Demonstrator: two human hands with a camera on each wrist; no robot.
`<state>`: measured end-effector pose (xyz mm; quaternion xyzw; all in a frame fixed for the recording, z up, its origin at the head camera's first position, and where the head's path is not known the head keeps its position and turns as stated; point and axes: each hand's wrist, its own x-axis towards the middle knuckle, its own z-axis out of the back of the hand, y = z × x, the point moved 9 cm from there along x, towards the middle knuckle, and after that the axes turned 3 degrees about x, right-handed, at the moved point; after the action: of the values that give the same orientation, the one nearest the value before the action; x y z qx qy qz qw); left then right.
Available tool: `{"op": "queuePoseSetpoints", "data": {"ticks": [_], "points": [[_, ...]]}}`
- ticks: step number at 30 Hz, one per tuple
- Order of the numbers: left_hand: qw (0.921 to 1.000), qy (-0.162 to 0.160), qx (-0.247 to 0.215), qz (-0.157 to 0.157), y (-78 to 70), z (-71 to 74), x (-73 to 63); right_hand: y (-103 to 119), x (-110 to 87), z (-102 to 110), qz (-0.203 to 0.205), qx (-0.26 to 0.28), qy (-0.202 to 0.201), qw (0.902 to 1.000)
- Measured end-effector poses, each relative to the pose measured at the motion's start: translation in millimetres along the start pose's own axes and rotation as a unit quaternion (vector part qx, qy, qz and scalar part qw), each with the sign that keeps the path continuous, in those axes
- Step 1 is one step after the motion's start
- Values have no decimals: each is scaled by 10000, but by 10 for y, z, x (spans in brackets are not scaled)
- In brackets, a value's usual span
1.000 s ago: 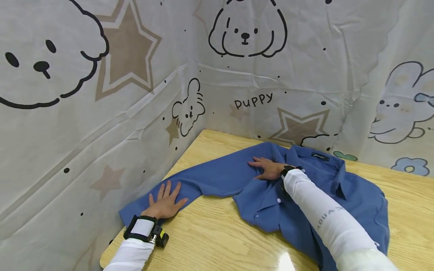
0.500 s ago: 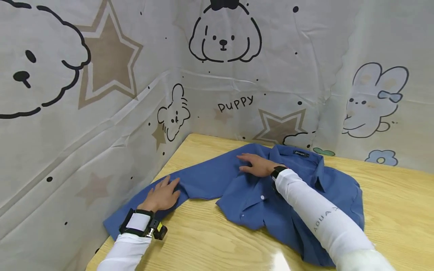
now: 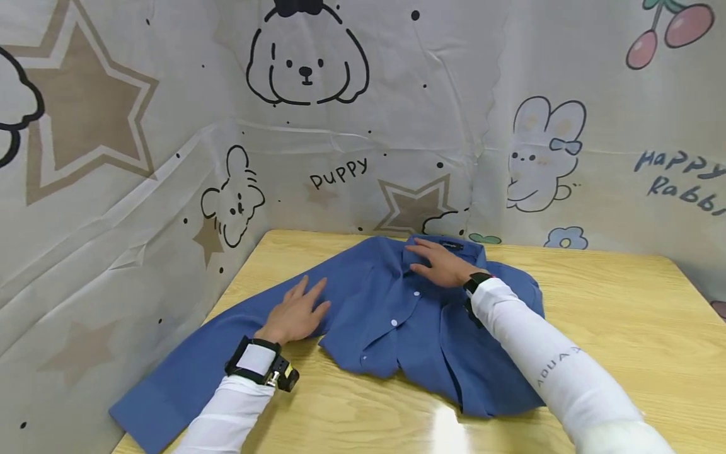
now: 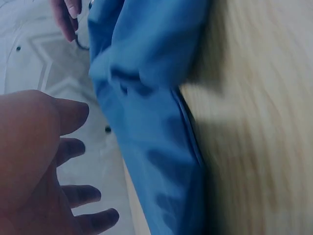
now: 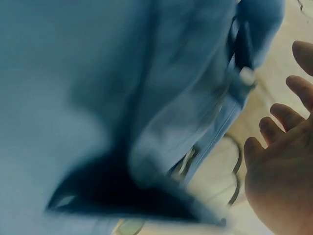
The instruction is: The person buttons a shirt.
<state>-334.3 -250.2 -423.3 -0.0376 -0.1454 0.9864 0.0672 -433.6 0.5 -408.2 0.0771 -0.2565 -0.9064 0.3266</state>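
A blue button-up shirt (image 3: 363, 328) lies on the table, with one long sleeve (image 3: 187, 359) stretched toward the front left. Over the upper part of that sleeve hovers my left hand (image 3: 295, 315), fingers spread; the left wrist view shows it off the cloth, its shadow falling on the fabric. My right hand (image 3: 442, 263) is over the collar (image 3: 479, 253), fingers extended, partly covering the neck opening and its dark label (image 3: 452, 246). In the right wrist view, a gap separates the fingers from the shirt (image 5: 186, 98). The shirt's right side is partly hidden under my right forearm.
The light wood table (image 3: 612, 328) has its far edge along a printed fabric backdrop (image 3: 340, 75). Fabric also rises along the table's left edge. A far right table corner shows.
The view has turned right. My left hand has lifted off the sleeve and moved toward the shirt's body. My right hand has shifted from the shoulder area to the collar.
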Motion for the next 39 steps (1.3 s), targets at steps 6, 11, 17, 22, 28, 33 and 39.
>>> {"op": "queuePoseSetpoints", "data": {"ticks": [6, 11, 17, 22, 28, 33, 39], "points": [[9995, -14, 92, -310, -221, -22, 209, -143, -154, 103, -198, -166, -304, 9992], [9976, -105, 174, -666, -422, -54, 338, -257, -307, 149, -336, -184, -516, 9979], [9923, -219, 272, -1185, -764, -50, 463, -463, -542, 266, -577, -119, -920, 9940], [9881, -170, 336, -1493, -1074, -110, 548, -590, -763, 378, -761, 14, -1192, 9900], [9775, -93, 480, -2053, -1492, -199, 575, -754, -1023, 379, -1230, 178, -1276, 9840], [9650, -104, 664, -2535, -1829, -265, 558, -830, -1203, 341, -1354, 170, -1319, 9818], [9581, 103, 953, -2700, -2174, -400, 600, -888, -1342, 325, -1415, -13, -1372, 9804]]}}
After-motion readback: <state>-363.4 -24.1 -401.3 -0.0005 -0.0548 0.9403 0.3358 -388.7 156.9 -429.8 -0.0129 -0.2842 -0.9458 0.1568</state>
